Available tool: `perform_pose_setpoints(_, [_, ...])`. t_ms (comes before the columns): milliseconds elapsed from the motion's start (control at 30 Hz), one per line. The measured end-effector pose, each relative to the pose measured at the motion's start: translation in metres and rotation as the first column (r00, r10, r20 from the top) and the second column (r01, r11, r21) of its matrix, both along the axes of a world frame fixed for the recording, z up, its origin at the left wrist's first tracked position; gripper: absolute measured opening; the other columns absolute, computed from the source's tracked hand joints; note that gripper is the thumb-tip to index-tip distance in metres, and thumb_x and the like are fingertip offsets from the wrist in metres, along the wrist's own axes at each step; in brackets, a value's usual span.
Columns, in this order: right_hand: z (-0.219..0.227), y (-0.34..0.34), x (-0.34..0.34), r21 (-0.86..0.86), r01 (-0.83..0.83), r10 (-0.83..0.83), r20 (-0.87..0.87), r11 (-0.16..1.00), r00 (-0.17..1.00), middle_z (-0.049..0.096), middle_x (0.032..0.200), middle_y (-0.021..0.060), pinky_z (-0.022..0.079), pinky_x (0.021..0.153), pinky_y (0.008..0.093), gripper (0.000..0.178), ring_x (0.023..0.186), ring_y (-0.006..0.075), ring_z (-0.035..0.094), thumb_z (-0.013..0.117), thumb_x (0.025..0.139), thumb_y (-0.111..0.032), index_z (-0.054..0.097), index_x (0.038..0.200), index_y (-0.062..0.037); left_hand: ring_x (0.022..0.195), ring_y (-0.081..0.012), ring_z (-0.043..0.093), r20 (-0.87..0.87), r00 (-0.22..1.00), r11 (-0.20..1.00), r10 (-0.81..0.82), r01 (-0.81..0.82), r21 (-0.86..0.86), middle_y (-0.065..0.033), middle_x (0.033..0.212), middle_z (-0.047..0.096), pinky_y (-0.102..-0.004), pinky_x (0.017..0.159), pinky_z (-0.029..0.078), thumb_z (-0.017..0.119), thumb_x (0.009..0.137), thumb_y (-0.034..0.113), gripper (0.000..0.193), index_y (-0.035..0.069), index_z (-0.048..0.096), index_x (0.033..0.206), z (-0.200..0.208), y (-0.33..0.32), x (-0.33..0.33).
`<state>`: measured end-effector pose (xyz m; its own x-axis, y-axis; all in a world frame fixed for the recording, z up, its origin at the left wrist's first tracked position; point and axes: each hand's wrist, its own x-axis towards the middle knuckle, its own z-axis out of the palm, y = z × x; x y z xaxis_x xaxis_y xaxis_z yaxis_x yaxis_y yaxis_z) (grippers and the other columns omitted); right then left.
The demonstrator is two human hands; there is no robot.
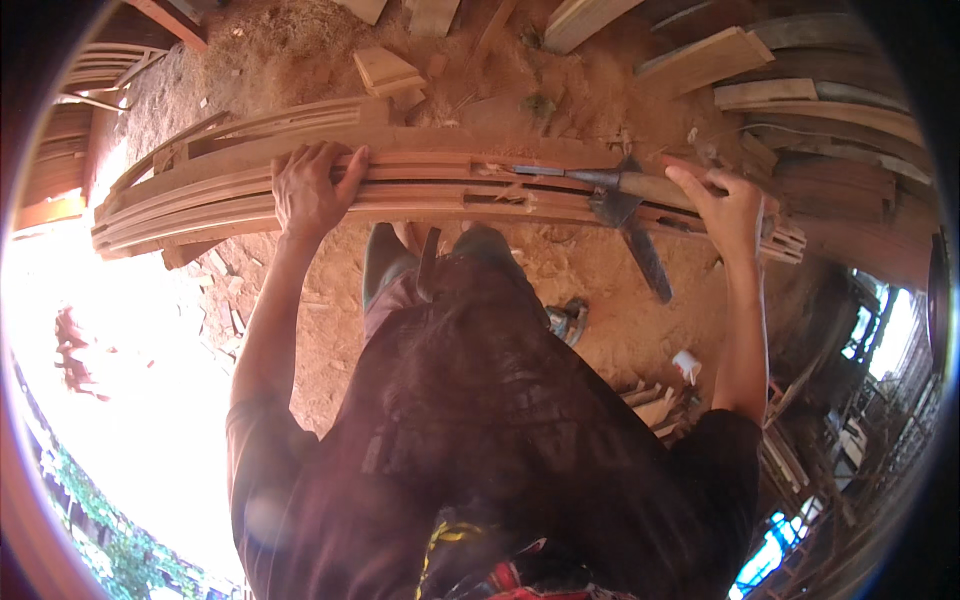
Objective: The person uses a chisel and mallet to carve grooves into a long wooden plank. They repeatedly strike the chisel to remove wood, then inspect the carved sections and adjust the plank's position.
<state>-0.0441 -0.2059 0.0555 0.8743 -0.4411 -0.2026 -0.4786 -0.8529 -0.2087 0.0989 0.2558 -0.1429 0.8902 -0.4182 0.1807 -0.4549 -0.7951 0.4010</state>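
Several long grooved wooden strips (430, 200) lie side by side across a plank in front of me. My left hand (312, 190) is closed over them left of the middle, fingers over the far side and thumb along the top. Close to their right end my right hand (728, 210) curls round the strips, its thumb toward the far edge; its fingertips are partly hidden. Between my hands, nearer the right one, a chisel with a wooden handle (650, 188) rests on the strips. A dark flat metal tool (645, 258) hangs over the near edge beside it; its kind is unclear.
My legs stand just behind the strips. Offcuts (388, 72) and sawdust cover the ground beyond. Stacked boards (820, 95) lie at the far right. A white cup-like object (686, 366) and scrap wood (652, 405) are at the near right. Glare washes out the left.
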Motion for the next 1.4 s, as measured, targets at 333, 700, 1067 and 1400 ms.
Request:
perform_pose_setpoints(333, [-0.011, 0.02, 0.013, -0.266, -0.604, 0.463, -0.438, 0.752, 0.77, 0.078, 0.104, 0.0212, 0.054, 0.094, 0.0515, 0.081, 0.101, 0.0422, 0.075, 0.071, 0.088, -0.074, 0.069, 0.134, -0.008, 0.123, -0.0294, 0.069, 0.024, 0.981, 0.98, -0.194, 0.194, -0.03, -0.0067, 0.123, 0.078, -0.0508, 0.115, 0.043, 0.078, 0.094, 0.055, 0.052, 0.015, 0.078, 0.127, 0.01, -0.049, -0.02])
perform_pose_setpoints(700, [-0.049, 0.055, 0.03, -0.137, -0.56, 0.488, -0.355, 0.817, 0.798, 0.077, 0.096, 0.0219, 0.056, 0.087, 0.0518, 0.064, 0.098, 0.0392, 0.076, 0.077, 0.089, -0.065, 0.077, 0.113, -0.0061, 0.109, -0.025, 0.073, 0.013, 0.896, 0.812, -0.443, 0.408, -0.417, -0.003, 0.112, 0.078, -0.042, 0.089, 0.059, 0.076, 0.087, 0.012, 0.015, 0.014, 0.082, 0.101, -0.008, -0.128, -0.036])
perform_pose_setpoints(1067, [-0.085, 0.088, 0.047, -0.074, -0.657, 0.598, -0.348, 0.75, 0.722, 0.075, 0.082, 0.021, 0.058, 0.073, 0.0506, 0.059, 0.08, 0.0383, 0.076, 0.068, 0.1, -0.059, 0.077, 0.093, -0.0015, 0.108, -0.0336, 0.076, 0.123, 0.982, 0.946, 0.14, -0.096, -0.31, -0.0135, 0.123, 0.078, -0.0435, 0.103, 0.054, 0.076, 0.102, 0.033, 0.035, 0.009, 0.075, 0.127, 0.042, -0.052, 0.008])
perform_pose_setpoints(1400, [-0.077, 0.09, 0.051, 0.056, -0.578, 0.551, -0.385, 0.814, 0.74, 0.072, 0.076, 0.0206, 0.055, 0.069, 0.0528, 0.049, 0.075, 0.0414, 0.072, 0.064, 0.105, -0.048, 0.077, 0.089, -0.0036, 0.094, -0.0331, 0.074, -0.118, 0.986, 0.992, 0.116, -0.121, -0.038, -0.0105, 0.092, 0.079, -0.0478, 0.093, 0.045, 0.058, 0.107, 0.047, 0.042, 0.012, 0.08, 0.095, 0.001, -0.034, -0.005])
